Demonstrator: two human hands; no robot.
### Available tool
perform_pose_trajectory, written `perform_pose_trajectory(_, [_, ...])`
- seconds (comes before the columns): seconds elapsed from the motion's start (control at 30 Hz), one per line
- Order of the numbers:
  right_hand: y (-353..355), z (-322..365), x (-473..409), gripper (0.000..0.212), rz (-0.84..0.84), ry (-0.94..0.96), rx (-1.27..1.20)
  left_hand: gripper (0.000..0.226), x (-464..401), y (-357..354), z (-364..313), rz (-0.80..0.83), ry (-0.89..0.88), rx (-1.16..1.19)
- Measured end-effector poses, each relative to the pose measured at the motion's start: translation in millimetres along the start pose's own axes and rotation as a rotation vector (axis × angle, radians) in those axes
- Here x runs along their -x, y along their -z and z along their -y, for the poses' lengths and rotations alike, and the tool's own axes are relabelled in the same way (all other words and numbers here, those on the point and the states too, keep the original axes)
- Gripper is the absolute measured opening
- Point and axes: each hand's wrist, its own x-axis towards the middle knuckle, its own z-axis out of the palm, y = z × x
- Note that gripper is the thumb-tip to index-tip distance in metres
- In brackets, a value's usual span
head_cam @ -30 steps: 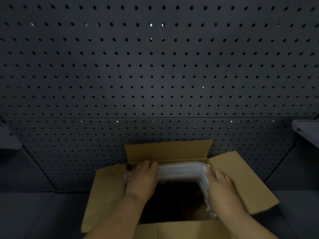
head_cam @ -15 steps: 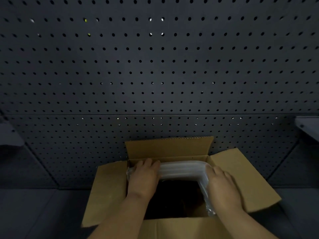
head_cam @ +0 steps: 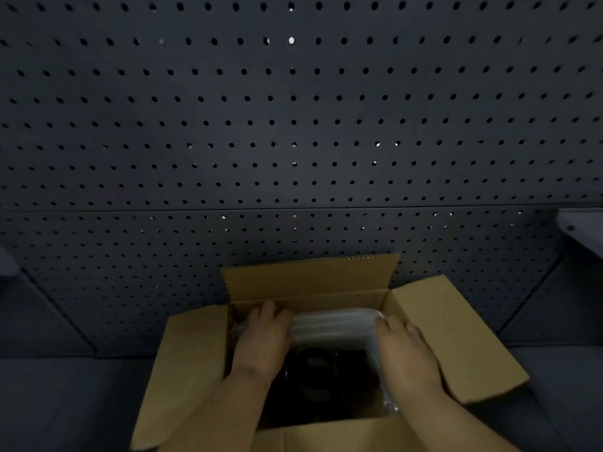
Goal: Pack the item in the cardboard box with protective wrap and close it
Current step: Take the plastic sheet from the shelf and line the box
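Note:
An open cardboard box (head_cam: 456,334) stands low in the middle of the head view, its four flaps spread outward. Inside, clear inflated protective wrap (head_cam: 332,327) runs along the far wall and bends down the right wall. My left hand (head_cam: 264,340) presses on the wrap's left end inside the box. My right hand (head_cam: 408,357) lies flat on the wrap at the right wall. A dark round item (head_cam: 313,370) sits in the shadowed bottom between my hands, hard to make out.
A dark pegboard wall (head_cam: 293,141) rises right behind the box. A grey bracket or shelf edge (head_cam: 580,226) juts in at the right. The box rests on a dark grey surface (head_cam: 65,402).
Both hands have pushed the wrap lower into the box, from above the rim to below it. The view has tilted slightly, so the box sits a bit higher in frame.

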Motion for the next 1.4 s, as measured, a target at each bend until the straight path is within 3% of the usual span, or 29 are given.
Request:
perform_pose_trajectory(0.17, [-4.4,1.6,-2.5,0.052,0.019,0.013,0.032,0.036,4.5,-4.1,-0.9,0.029,-0.023,0.014])
perform_pose_trajectory(0.4, [-2.4,-3.9,-0.5,0.071,0.176,0.111,0.142,0.062,8.9,1.7,2.5,0.077,-0.117,-0.071])
perform_pose_trajectory(0.5, [-8.6,-2.6,-2.9,0.069,0.289,0.108,0.197,0.063,9.0,2.5,-0.1,0.101,-0.116,-0.103])
perform_pose_trajectory(0.63, [-18.7,-6.5,-13.0,0.084,0.400,0.086,0.236,0.062,8.8,0.4,-0.9,0.119,-0.118,-0.100])
perform_pose_trajectory(0.8, [-29.7,-12.3,-26.4,0.059,0.379,0.059,0.037,0.058,8.2,-9.0,-0.3,0.154,-0.117,-0.083])
perform_pose_trajectory(0.97, [-47.5,-7.8,-28.4,0.066,0.309,-0.002,0.104,0.060,6.1,-15.8,1.8,0.178,-0.147,-0.074])
perform_pose_trajectory(1.23, [-49.3,-12.4,-32.4,0.053,0.324,-0.043,-0.076,0.047,3.4,-18.2,4.7,0.213,-0.134,-0.033])
perform_pose_trajectory(1.4, [-48.3,-15.6,-31.6,0.055,0.338,-0.021,-0.107,0.057,5.1,-19.2,8.4,0.260,-0.137,-0.029])
